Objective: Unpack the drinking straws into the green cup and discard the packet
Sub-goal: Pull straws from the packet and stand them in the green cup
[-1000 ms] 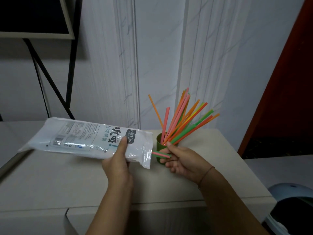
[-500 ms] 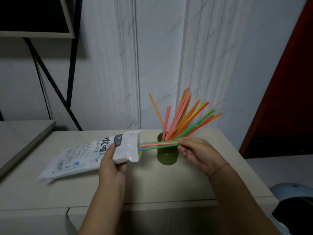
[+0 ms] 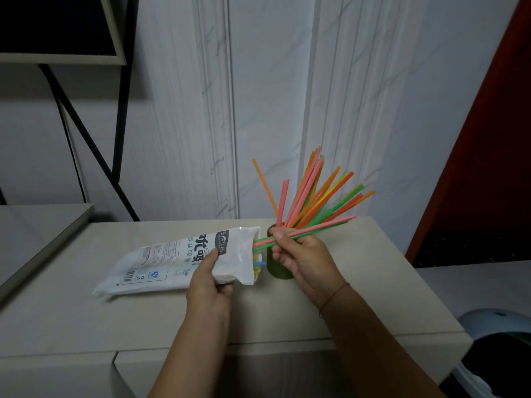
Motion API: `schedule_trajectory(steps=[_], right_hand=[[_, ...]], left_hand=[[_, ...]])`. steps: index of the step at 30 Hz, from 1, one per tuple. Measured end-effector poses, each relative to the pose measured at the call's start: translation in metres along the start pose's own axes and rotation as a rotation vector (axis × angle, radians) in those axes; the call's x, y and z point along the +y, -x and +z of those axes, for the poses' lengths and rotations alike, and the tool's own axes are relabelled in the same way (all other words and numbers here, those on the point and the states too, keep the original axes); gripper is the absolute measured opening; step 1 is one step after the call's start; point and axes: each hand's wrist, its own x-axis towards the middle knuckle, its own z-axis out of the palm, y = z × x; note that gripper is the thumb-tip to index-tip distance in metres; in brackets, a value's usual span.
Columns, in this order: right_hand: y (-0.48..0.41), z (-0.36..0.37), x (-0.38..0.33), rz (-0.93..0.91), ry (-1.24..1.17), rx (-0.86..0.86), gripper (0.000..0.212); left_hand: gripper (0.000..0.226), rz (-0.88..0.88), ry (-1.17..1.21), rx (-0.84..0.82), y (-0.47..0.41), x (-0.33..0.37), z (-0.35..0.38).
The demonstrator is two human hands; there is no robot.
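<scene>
Left hand point(image 3: 208, 285) grips the packet point(image 3: 161, 262); right hand point(image 3: 304, 258) pinches straws point(image 3: 321, 225), half hiding the green cup point(image 3: 277, 272).

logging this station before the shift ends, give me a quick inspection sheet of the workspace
surface: beige countertop, no spills seen
job's things: green cup holds a fan of straws; white packet, mouth towards the cup, blue straw end showing
clutter: nothing seen
grippers: left hand grips the packet near its mouth; right hand pinches pink and green straws, ends at the mouth
cables: thin dark line behind the black frame, maybe a cable
surroundings: white panelled wall, red-brown panel right, pale bin lower right
</scene>
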Motion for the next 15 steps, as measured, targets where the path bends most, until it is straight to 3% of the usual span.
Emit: schedule_trajectory(steps=[6, 15], right_hand=[[-0.004, -0.019, -0.022, -0.068, -0.033, 0.141, 0.013], [-0.013, -0.062, -0.049, -0.224, 0.131, 0.374, 0.025]], left_hand=[[0.023, 0.022, 0.018, 0.001, -0.01, 0.013, -0.005], [0.018, 0.028, 0.034, 0.023, -0.011, 0.014, -0.006]])
